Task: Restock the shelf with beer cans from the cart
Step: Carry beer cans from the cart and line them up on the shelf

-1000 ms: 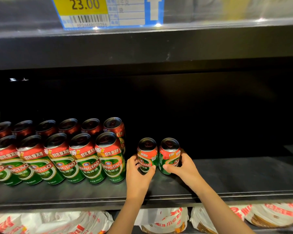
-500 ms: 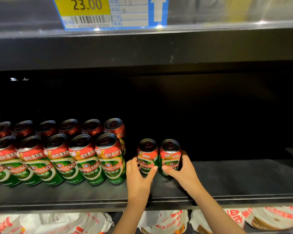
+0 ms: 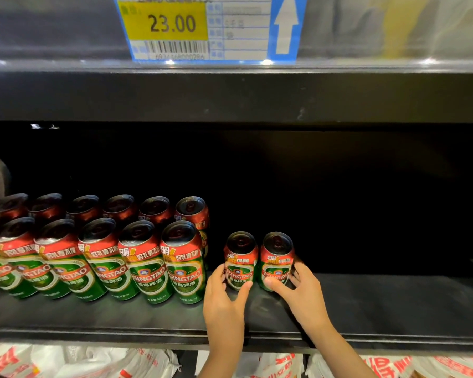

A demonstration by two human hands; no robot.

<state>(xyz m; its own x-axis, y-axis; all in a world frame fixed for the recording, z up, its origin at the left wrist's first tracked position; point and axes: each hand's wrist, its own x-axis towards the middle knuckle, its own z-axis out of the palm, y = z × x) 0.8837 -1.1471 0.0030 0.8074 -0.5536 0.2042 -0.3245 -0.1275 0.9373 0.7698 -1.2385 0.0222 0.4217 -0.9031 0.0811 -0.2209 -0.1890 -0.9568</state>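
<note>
We saw two short red-and-green cans (image 3: 241,261) upright, side by side on the black shelf (image 3: 380,304), right of two rows of taller cans (image 3: 137,257).

Price tag (image 3: 205,28) up on the shelf edge above — "23.00" in dark digits on its yellow patch, a barcode beneath with numbers too blurred to read, and a white up-arrow on blue at its right end. Down on the shelf, the front-row cans (image 3: 145,263) show "TSINGTAO" in white on a red band — "500ml" small near the base. The two smaller cans (image 3: 258,261) read "TSINGTAO" as well.
</note>
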